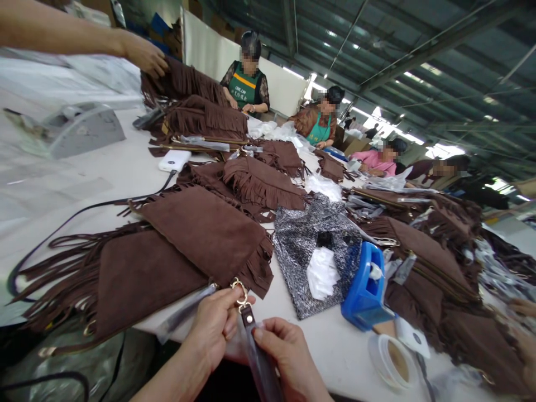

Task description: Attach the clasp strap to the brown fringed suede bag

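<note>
My left hand (pixel 214 328) pinches a gold clasp (pixel 242 295) at the end of a brown strap (pixel 257 357) wrapped in clear plastic. My right hand (pixel 287 354) grips the strap just below the clasp. The clasp sits at the corner ring of a brown suede fringed bag (pixel 176 245) lying on the white table (pixel 62 184) in front of me.
Several more brown fringed bags (pixel 259 181) are piled across the table. A blue tape dispenser (pixel 365 287) and a silver patterned pouch (pixel 312 245) lie to the right, a tape roll (pixel 391 360) near the edge. Another person's arm (pixel 84 36) reaches in at top left. Several workers sit opposite.
</note>
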### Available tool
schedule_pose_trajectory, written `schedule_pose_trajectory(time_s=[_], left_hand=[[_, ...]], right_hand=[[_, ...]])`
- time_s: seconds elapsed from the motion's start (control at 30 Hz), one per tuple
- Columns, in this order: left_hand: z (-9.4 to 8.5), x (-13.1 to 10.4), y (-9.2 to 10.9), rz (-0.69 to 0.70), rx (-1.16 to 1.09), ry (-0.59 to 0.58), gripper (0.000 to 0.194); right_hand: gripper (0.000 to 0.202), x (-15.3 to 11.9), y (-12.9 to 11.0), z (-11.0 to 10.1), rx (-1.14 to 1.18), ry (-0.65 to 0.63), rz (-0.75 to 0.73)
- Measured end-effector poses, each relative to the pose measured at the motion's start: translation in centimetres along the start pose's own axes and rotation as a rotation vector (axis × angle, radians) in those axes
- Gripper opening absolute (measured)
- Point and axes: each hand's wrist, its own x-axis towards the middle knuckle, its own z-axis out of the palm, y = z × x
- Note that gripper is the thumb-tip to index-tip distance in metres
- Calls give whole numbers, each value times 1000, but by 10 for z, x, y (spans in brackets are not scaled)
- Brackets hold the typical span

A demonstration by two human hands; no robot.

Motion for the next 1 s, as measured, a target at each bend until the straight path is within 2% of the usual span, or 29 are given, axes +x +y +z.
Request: schedule_pose_trajectory(time_s=[0.33,0.53,0.67,0.83,1.0], left_hand=[[1,2,3,-23,10,-48,41],[-4,3,0,-34,-34,-59,40],[-7,-1,2,-33,-107,-14,38],[-2,0,4,-21,-241,62,23],[4,5,3,-17,-343,94,26]], right_hand=[[44,8,-27,26,94,-8,-1],[31,27,-34,37,8,-22,-49],[28,31,-32,36,-30,-23,-36],[28,28,-29,34,-43,-30,-48],[29,28,-33,37,-50,-29,-72]])
